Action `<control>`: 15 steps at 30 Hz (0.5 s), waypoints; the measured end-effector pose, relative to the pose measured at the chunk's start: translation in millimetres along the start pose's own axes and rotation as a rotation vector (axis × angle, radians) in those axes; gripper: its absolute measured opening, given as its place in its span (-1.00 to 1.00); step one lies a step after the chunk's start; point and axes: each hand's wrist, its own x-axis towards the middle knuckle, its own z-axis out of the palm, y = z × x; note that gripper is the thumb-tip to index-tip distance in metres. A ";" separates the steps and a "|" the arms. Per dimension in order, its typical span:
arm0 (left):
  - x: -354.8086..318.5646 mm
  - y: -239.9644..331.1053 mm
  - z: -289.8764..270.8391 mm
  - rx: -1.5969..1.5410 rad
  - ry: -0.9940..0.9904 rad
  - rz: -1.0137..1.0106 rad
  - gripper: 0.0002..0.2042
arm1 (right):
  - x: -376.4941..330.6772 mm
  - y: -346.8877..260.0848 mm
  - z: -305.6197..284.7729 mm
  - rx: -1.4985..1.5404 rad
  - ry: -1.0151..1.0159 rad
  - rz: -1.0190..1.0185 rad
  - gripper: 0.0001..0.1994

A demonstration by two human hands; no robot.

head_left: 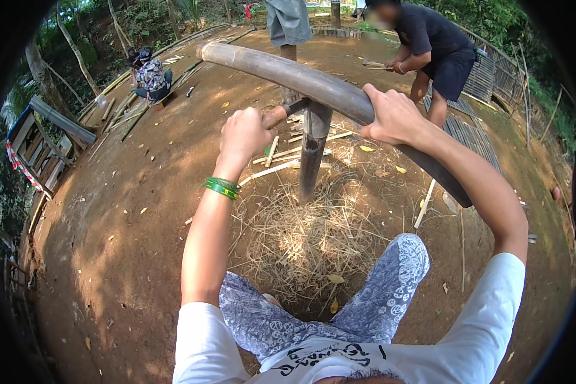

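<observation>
one bamboo pole (313, 83), upper-left to lower-right

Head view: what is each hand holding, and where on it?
Left hand grips a blade's wooden handle. Right hand clasps the bamboo pole around its middle.
</observation>
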 end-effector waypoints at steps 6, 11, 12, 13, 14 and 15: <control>0.4 3.7 1.5 -0.014 0.012 -0.008 -0.72 | 13.2 1.5 -64.3 0.121 0.308 -0.072 -0.37; 2.5 0.2 7.3 0.038 0.035 0.005 -0.75 | 11.5 -4.5 -4.7 0.109 0.109 -0.015 -0.31; 1.6 -2.6 17.1 0.041 0.039 -0.007 -0.76 | 10.6 -9.3 8.0 0.113 0.017 -0.003 -0.30; 0.0 -6.4 25.7 0.044 0.044 -0.018 -0.76 | 9.0 -13.3 16.4 0.117 -0.074 0.008 -0.29; -3.6 -1.0 23.5 0.006 0.111 0.032 -0.78 | 8.8 -9.0 13.0 0.101 -0.058 0.005 -0.28; -7.3 -0.7 23.8 0.011 0.101 0.038 -0.78 | 8.5 -1.6 6.5 0.084 -0.041 0.001 -0.28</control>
